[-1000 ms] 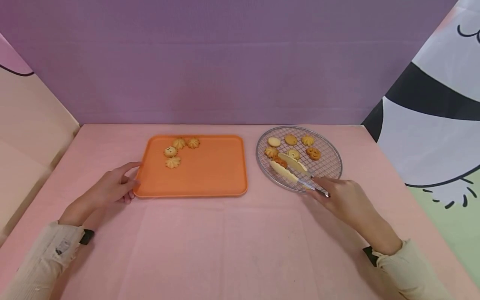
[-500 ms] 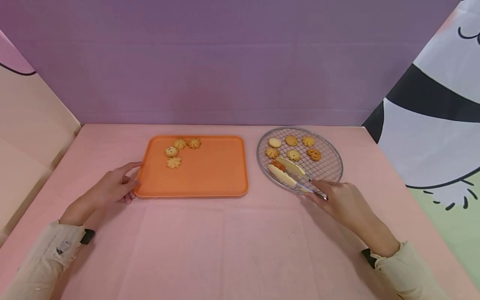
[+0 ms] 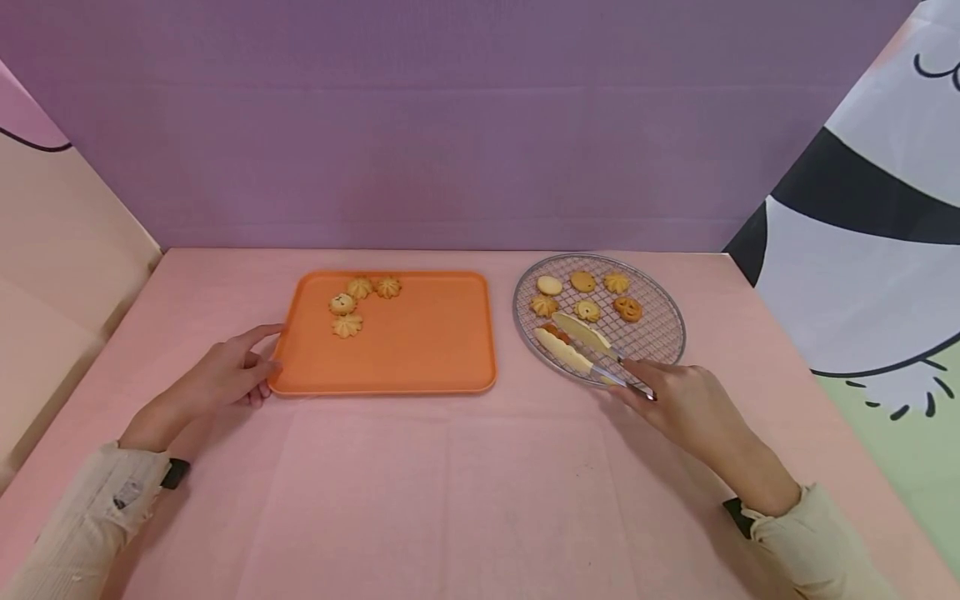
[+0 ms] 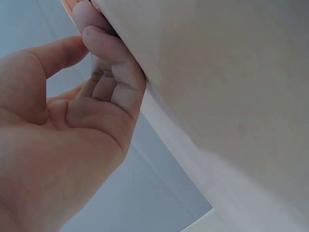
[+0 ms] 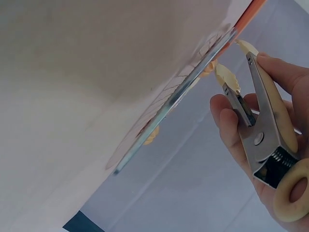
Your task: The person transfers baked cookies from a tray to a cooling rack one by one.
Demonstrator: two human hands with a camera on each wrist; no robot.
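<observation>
Your right hand (image 3: 688, 407) grips the tongs (image 3: 566, 352), spread about a brown cookie (image 3: 556, 332) — apparently a pick-up, calling for a gentle squeeze — while your left hand (image 3: 216, 375), fingers relaxed, touches the tray (image 3: 420, 350).

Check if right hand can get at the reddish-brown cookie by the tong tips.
Likely yes: the right hand holds tongs with tips either side of the reddish-brown cookie, and no other cookie seems in the way. Can't tell if the tips touch it.

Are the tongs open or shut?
The tongs are open: their tips stand apart in the head view, a reddish cookie between; grip on it unclear.
</observation>
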